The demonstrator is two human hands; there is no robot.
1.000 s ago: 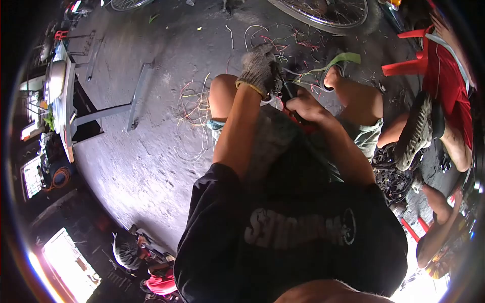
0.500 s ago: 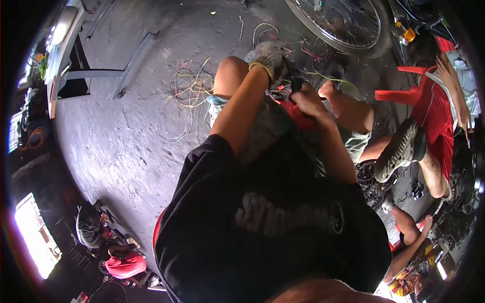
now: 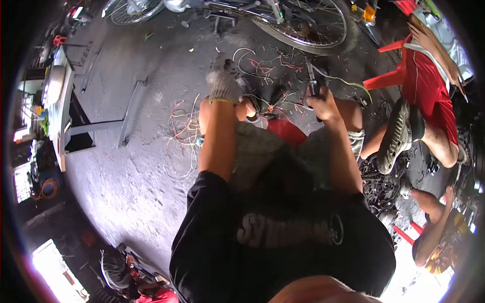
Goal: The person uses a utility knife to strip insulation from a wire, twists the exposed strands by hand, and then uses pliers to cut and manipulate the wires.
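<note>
My left hand (image 3: 222,83) wears a grey knitted glove with a yellowish cuff and is raised over my left knee. Its fingers look curled; what they hold, if anything, is hidden. In my bare right hand (image 3: 324,105) is a knife, its black handle (image 3: 314,88) in my closed fingers and its metal blade (image 3: 310,69) pointing away from me. Loose wires (image 3: 268,68) in red, white and other colours lie on the floor beyond my hands. More thin wires (image 3: 183,129) are tangled left of my left leg. A red surface (image 3: 285,132) shows between my legs.
A bicycle wheel (image 3: 308,25) stands ahead, near the loose wires. At right, a person in red shorts (image 3: 429,103) sits by a red plastic chair (image 3: 389,80), with a shoe (image 3: 394,139) close to my right side. A dark cable pile (image 3: 384,187) lies below. Metal legs (image 3: 131,113) extend at left.
My hands were close together and are now well apart: the left moved left, the right slightly right. The knife blade now shows clearly. The camera view has shifted, showing more of the bicycle.
</note>
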